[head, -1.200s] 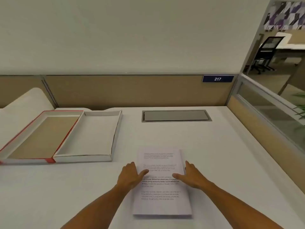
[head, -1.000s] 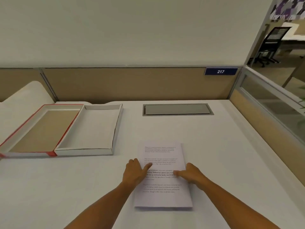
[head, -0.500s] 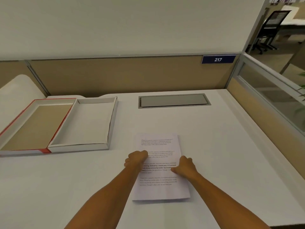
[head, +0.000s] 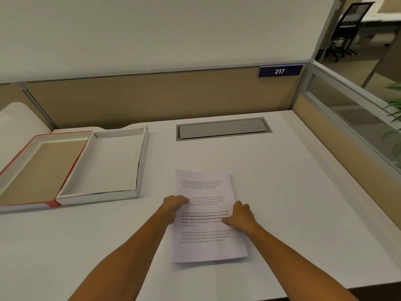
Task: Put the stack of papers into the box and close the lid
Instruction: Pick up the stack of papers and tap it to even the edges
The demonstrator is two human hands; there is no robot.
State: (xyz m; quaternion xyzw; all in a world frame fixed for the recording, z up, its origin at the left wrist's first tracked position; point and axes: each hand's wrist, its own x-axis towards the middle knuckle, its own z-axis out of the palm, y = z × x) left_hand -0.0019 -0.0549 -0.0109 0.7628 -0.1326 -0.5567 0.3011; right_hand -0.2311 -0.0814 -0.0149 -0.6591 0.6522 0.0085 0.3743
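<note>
A stack of printed white papers point(head: 206, 190) sits on the white desk in front of me, its near edge slightly raised with a shadow under it. My left hand point(head: 173, 206) grips the stack's left edge, fingers curled. My right hand point(head: 239, 216) grips the right edge, thumb on top. The open white box point(head: 138, 161) lies empty to the left of the papers. Joined to its left side is the red-edged lid point(head: 28, 144), lying flat with its brown inside facing up.
A grey cable hatch point(head: 223, 128) is set into the desk at the back. Tan partition panels point(head: 152, 96) with a "217" sign close the back, and a glass-topped divider point(head: 347, 118) runs along the right. The desk's front edge is near my forearms.
Both hands went from resting flat on the sheet to curled around its side edges. The stack now looks slightly lifted at the near edge.
</note>
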